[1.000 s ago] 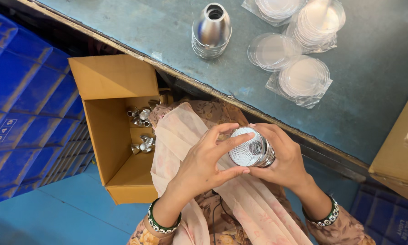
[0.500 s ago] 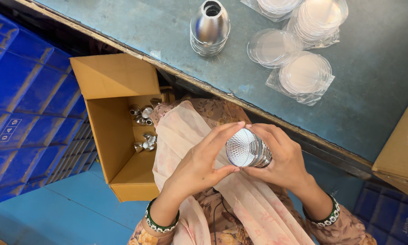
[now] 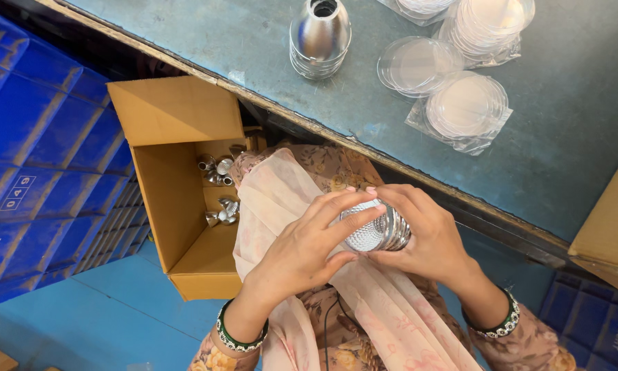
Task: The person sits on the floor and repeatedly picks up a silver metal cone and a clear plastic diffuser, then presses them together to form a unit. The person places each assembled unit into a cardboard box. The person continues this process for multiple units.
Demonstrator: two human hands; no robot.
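Over my lap, both hands hold one shiny silver reflector cup (image 3: 377, 229) with a faceted inside and ribbed outer rim. My right hand (image 3: 429, 237) wraps its body from the right. My left hand (image 3: 309, 251) has its fingers laid across the cup's open mouth. A pale pink scarf (image 3: 288, 206) hangs beneath the hands.
A stack of silver reflector cups (image 3: 319, 38) stands on the blue-green table (image 3: 570, 124), beside bagged stacks of clear round discs (image 3: 463, 110). An open cardboard box (image 3: 178, 185) holding several small silver parts sits at my left. Blue crates (image 3: 34, 158) line the far left.
The cup has turned slightly in my hands, and my left fingers have slid further across its mouth. The view has shifted a little.
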